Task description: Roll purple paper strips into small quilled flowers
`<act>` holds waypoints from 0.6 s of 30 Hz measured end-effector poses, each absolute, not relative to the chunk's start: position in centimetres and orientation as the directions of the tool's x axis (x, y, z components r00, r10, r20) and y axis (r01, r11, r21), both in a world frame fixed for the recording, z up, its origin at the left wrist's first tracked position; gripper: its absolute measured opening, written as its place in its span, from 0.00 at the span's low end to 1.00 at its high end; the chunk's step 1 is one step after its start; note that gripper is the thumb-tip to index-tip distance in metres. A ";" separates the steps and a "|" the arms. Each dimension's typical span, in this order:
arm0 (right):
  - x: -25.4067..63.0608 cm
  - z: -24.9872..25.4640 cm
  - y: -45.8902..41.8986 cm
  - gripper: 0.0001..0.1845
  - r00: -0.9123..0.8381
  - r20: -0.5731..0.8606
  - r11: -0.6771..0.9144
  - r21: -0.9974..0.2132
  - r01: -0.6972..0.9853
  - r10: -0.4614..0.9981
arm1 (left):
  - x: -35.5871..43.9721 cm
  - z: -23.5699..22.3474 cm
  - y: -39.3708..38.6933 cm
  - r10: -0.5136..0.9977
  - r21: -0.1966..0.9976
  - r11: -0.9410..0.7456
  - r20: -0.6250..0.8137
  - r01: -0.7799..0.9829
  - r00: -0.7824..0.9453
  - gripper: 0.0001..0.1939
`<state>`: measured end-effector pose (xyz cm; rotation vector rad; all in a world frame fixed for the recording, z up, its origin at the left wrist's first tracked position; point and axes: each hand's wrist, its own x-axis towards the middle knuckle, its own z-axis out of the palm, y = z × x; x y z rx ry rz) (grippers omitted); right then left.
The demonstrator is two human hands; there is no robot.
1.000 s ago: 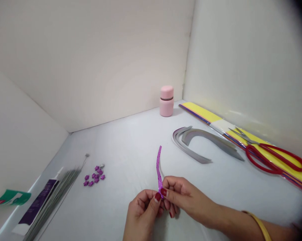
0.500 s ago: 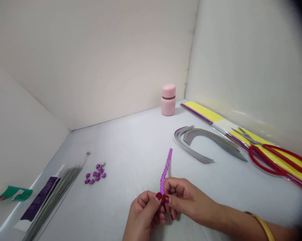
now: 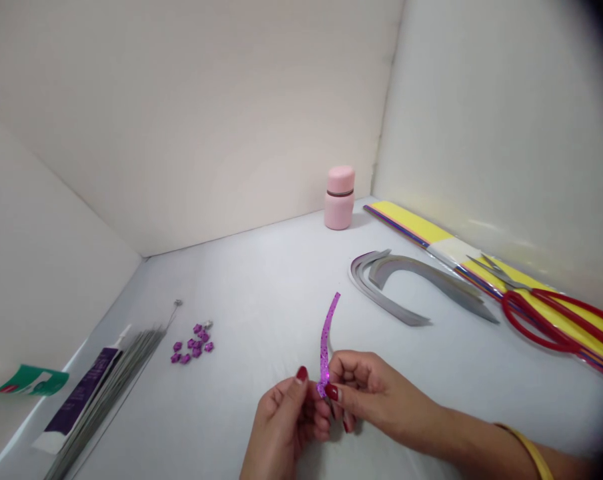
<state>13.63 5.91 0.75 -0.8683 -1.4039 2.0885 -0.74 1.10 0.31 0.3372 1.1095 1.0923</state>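
Lifts thumb [image 3: 297, 392] of loosened left hand [image 3: 283, 421], pinching purple strip [image 3: 325, 337] with right hand [image 3: 369, 385], apparently mid-fold, needing snug wrapping next.

Hidden and cropped parts

Purple strip [image 3: 325, 340]: lower end partly covered by right hand's [image 3: 369, 385] thumb. Right of strip: red scissors [image 3: 540, 293], 1 handle loop cut off by edge. Left of strip: wire bundle [image 3: 112, 377] cropped below; tube [image 3: 79, 393] lettering illegible.

The right hand [image 3: 369, 387] pinches a purple speckled paper strip [image 3: 325, 343] at its folded end; the left hand [image 3: 284, 420], thumb raised, is just beside. Purple stars [image 3: 197, 352] lie left of the hands, red-handled scissors [image 3: 537, 293] right, a pink flask [image 3: 339, 211] beyond.
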 end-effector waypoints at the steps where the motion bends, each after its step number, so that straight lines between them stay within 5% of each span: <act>1: 13.6 0.7 5.9 0.14 -0.688 -0.236 -0.360 -0.932 -0.039 0.686 | -0.8 0.3 1.1 0.849 0.728 0.460 -0.529 -0.508 0.010 0.20; 18: 13.7 0.7 5.7 0.14 -0.690 -0.224 -0.323 -0.946 -0.015 0.688 | -0.3 0.9 0.6 0.932 0.952 0.276 -0.299 -0.131 -0.203 0.16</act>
